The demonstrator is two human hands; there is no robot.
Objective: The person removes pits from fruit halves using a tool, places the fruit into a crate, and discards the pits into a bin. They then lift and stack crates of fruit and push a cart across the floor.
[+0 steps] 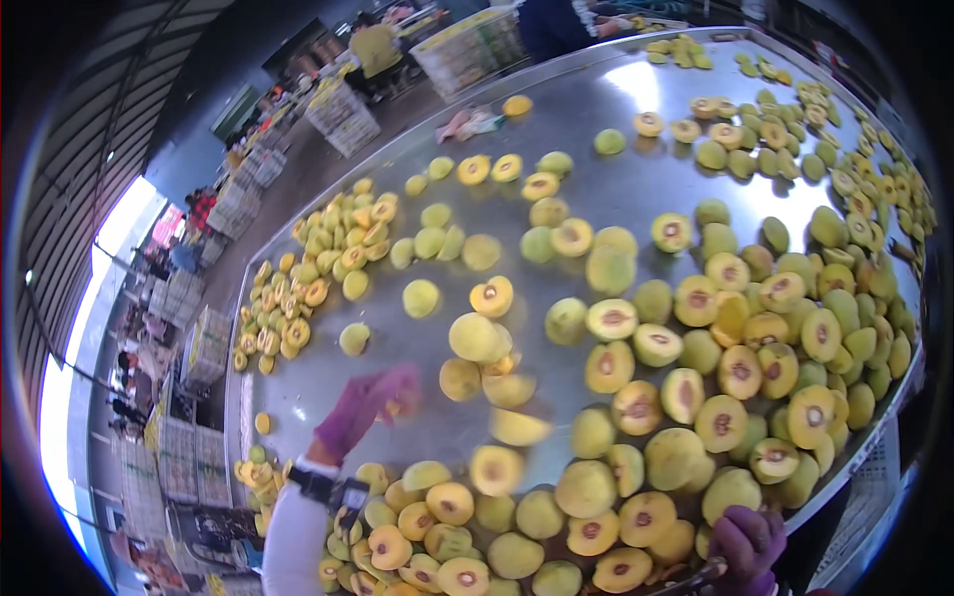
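Observation:
My left hand (370,405), in a purple glove, hangs over the metal table (308,392), smeared by motion. Something small and yellowish shows at its fingertips, too blurred to name. Just right of it lie halved yellow peaches; one peach half (520,428) is blurred. At the lower right edge my right hand (747,549), also gloved in purple, is closed around a slim dark tool (704,574), whose kind I cannot make out. Beside that hand a large heap of peach halves (720,422) spreads, some cut side up with brown centres, others skin side up.
Another pile of peach halves (343,233) lies at the table's far left. A crumpled cloth (467,123) rests near the far edge. Beyond it stand stacked crates (343,117) and several people, one in a yellow top (375,50). A pale crate (863,512) stands below the right edge.

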